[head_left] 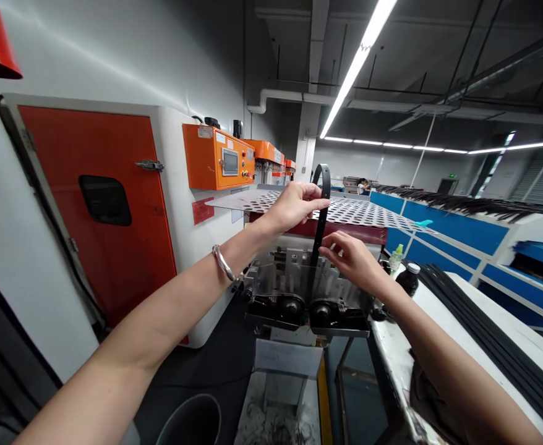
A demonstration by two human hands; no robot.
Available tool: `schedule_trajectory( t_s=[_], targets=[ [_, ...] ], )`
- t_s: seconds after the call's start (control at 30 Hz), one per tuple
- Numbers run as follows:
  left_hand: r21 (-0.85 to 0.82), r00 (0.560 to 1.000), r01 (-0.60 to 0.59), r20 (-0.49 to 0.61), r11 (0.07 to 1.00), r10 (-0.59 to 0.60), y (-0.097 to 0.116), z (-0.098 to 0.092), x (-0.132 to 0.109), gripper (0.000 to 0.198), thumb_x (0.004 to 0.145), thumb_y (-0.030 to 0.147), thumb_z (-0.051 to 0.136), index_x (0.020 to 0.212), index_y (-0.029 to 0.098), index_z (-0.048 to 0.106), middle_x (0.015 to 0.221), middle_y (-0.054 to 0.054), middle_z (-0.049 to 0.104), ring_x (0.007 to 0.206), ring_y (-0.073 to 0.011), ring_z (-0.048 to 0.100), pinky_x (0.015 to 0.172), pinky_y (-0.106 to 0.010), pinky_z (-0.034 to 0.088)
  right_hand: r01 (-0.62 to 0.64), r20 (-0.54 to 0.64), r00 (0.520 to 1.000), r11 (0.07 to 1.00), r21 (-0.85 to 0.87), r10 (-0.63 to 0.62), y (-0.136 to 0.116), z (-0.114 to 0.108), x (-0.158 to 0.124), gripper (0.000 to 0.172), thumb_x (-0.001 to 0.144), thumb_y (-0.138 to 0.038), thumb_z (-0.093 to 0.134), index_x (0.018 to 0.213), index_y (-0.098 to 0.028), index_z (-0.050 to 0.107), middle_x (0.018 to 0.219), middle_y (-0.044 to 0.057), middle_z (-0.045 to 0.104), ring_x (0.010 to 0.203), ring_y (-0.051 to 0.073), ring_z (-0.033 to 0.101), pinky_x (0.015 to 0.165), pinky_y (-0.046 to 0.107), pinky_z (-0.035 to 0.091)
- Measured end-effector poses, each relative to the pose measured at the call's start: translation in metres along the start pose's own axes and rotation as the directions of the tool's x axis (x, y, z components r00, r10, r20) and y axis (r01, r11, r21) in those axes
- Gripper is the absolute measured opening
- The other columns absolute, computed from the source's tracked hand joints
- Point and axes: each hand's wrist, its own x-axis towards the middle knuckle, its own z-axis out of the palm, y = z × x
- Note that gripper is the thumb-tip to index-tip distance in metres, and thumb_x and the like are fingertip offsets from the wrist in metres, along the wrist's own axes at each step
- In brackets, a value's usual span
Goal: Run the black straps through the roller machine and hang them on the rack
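Note:
A black belt strap (320, 232) with small holes stands upright in front of me, its top bent over in a loop. My left hand (297, 203) pinches it just below the loop between thumb and fingers. Lower down, my right hand (351, 258) has its fingertips closed at the strap's right edge. The strap's lower part runs down between two dark rollers of a machine (306, 281) with a clear cover. Where its bottom end lies is hard to make out.
A perforated white sheet (368, 210) lies behind my hands. To the left stand an orange door (99, 204) and an orange control box (220, 157). At right, a white table (480, 309) bears black strips (489, 346) and a dark bottle (409, 279). A bin (192, 420) sits below.

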Motion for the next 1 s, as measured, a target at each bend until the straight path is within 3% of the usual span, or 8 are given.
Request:
schedule_trajectory(
  t_s=[0.13, 0.27, 0.4, 0.5, 0.57, 0.7, 0.83, 1.0],
  targets=[
    [0.065, 0.999, 0.026, 0.027, 0.998, -0.028, -0.016, 0.008, -0.01, 0.022, 0.081, 0.025, 0.067, 0.063, 0.017, 0.056, 0.051, 0.006, 0.044, 0.045, -0.0061, 0.038, 0.046, -0.024, 0.028, -0.097, -0.084, 0.991, 0.993, 0.067, 0.102, -0.007, -0.001, -0.038, 0.025, 0.094, -0.042, 0.055, 0.101, -0.02, 0.062, 0.089, 0.005, 0.062, 0.067, 0.016, 0.055, 0.06, 0.028, 0.042],
    [0.241, 1.0, 0.022, -0.023, 0.97, -0.017, -0.033, 0.018, -0.02, 0.022, 0.081, 0.028, 0.066, 0.062, 0.016, 0.062, 0.057, 0.003, 0.052, 0.054, -0.0093, 0.044, 0.055, -0.025, 0.034, -0.273, 0.166, 0.959, 0.91, 0.311, 0.231, -0.014, 0.017, -0.098, 0.026, 0.095, -0.045, 0.052, 0.092, -0.021, 0.063, 0.08, 0.003, 0.062, 0.068, 0.017, 0.054, 0.057, 0.026, 0.038],
    [0.414, 0.985, 0.095, -0.168, 0.905, -0.027, -0.04, 0.023, -0.053, 0.019, 0.083, 0.032, 0.064, 0.093, 0.017, 0.07, 0.088, -0.003, 0.066, 0.065, -0.0115, 0.051, 0.065, -0.027, 0.04, -0.489, 0.432, 0.844, 0.785, 0.38, 0.318, 0.001, 0.074, -0.163, 0.036, 0.095, -0.049, 0.049, 0.079, -0.019, 0.062, 0.069, 0.001, 0.059, 0.063, 0.016, 0.051, 0.056, 0.026, 0.034],
    [0.371, 0.969, 0.164, -0.235, 0.914, -0.079, -0.042, 0.029, -0.105, 0.028, 0.088, 0.036, 0.058, 0.112, 0.022, 0.064, 0.1, -0.002, 0.062, 0.066, -0.011, 0.05, 0.068, -0.027, 0.043, -0.587, 0.427, 0.799, 0.698, 0.41, 0.422, 0.027, 0.128, -0.196, 0.036, 0.091, -0.052, 0.053, 0.081, -0.018, 0.062, 0.076, 0.004, 0.063, 0.07, 0.019, 0.057, 0.06, 0.028, 0.039],
    [0.271, 0.947, 0.258, -0.259, 0.927, -0.187, -0.047, 0.038, -0.149, 0.029, 0.091, 0.039, 0.054, 0.114, 0.025, 0.063, 0.103, -0.002, 0.06, 0.069, -0.0118, 0.051, 0.068, -0.026, 0.044, -0.619, 0.367, 0.785, 0.636, 0.461, 0.499, 0.044, 0.159, -0.206, 0.037, 0.085, -0.053, 0.059, 0.094, -0.018, 0.064, 0.094, 0.009, 0.067, 0.086, 0.025, 0.063, 0.069, 0.031, 0.046],
    [0.057, 0.814, 0.548, -0.264, 0.835, -0.517, -0.077, 0.071, -0.245, 0.033, 0.09, 0.045, 0.054, 0.115, 0.026, 0.063, 0.103, -0.002, 0.061, 0.076, -0.0144, 0.054, 0.067, -0.025, 0.046, -0.646, 0.306, 0.752, 0.563, 0.515, 0.583, 0.063, 0.198, -0.201, 0.043, 0.079, -0.05, 0.063, 0.11, -0.02, 0.063, 0.12, 0.013, 0.065, 0.113, 0.031, 0.059, 0.089, 0.038, 0.048],
    [-0.077, 0.634, 0.75, -0.201, 0.657, -0.747, -0.115, 0.105, -0.327, 0.036, 0.087, 0.05, 0.054, 0.109, 0.025, 0.068, 0.094, -0.003, 0.065, 0.072, -0.0167, 0.054, 0.067, -0.029, 0.048, -0.673, 0.295, 0.73, 0.573, 0.468, 0.617, 0.066, 0.211, -0.189, 0.036, 0.078, -0.044, 0.062, 0.105, -0.021, 0.063, 0.119, 0.013, 0.064, 0.112, 0.032, 0.058, 0.092, 0.042, 0.046],
    [-0.126, 0.506, 0.838, -0.184, 0.53, -0.843, -0.136, 0.123, -0.383, 0.027, 0.082, 0.053, 0.056, 0.096, 0.035, 0.07, 0.082, 0.003, 0.067, 0.065, -0.019, 0.058, 0.063, -0.034, 0.048, -0.685, 0.318, 0.727, 0.607, 0.404, 0.609, 0.065, 0.211, -0.189, 0.018, 0.075, -0.038, 0.062, 0.083, -0.022, 0.063, 0.098, 0.01, 0.067, 0.099, 0.031, 0.058, 0.091, 0.042, 0.041]
  ],
)
